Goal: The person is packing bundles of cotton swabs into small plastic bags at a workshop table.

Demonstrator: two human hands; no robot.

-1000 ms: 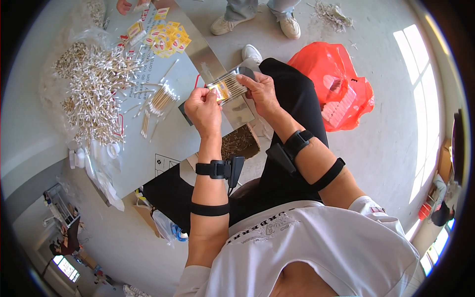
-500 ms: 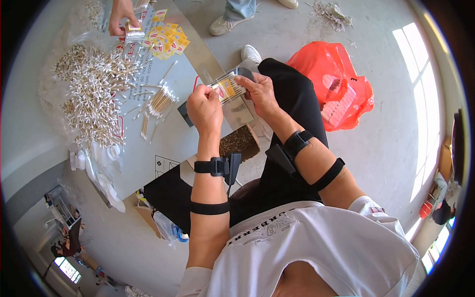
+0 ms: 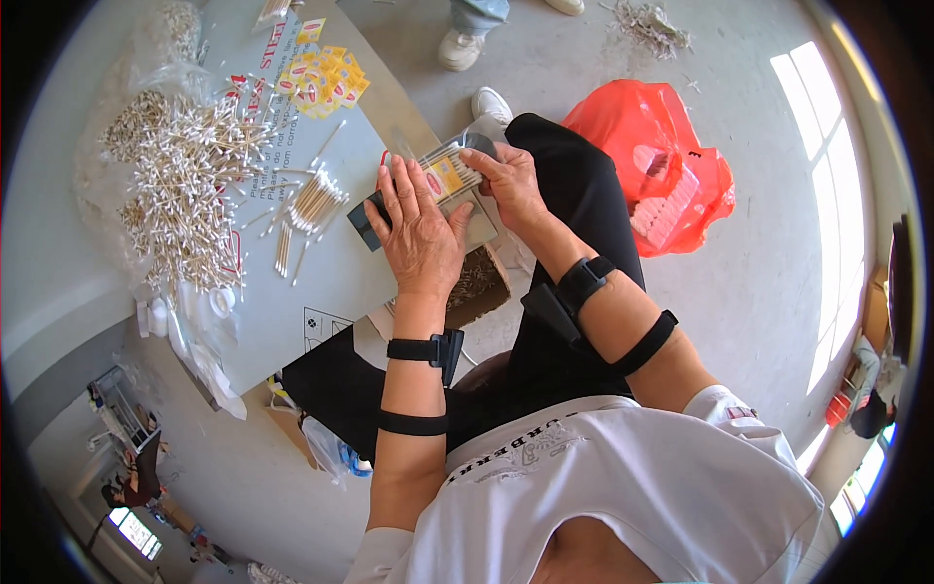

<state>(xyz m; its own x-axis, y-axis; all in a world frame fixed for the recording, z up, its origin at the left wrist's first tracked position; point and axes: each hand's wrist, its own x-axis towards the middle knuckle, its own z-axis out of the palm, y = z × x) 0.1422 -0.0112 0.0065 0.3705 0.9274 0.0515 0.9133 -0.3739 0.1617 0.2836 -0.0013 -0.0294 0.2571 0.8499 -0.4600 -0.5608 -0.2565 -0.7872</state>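
My right hand point(image 3: 514, 187) grips the right end of a clear pack of cotton swabs point(image 3: 448, 175) with a yellow card in it, thumb on top. My left hand point(image 3: 420, 234) lies open at the pack's left end, fingers stretched out, palm down; it covers that end. Under the pack is a metal plate at the table's edge, and a dark flat piece point(image 3: 368, 226) shows beside my left fingers. On the table to the left lie a small bunch of cotton swabs point(image 3: 316, 202) and a large heap of them point(image 3: 190, 180).
Yellow printed cards point(image 3: 326, 80) are piled at the table's far side. Below the plate stands an open cardboard box point(image 3: 477, 287) with swabs inside. A red plastic bag point(image 3: 623, 127) with white packs sits on the floor at right. Another person's shoe point(image 3: 460, 51) is beyond the table.
My left hand has opened from a closed pinch and flattened over the pack's left end. The other person's hand with a swab pack at the far left has left the view.
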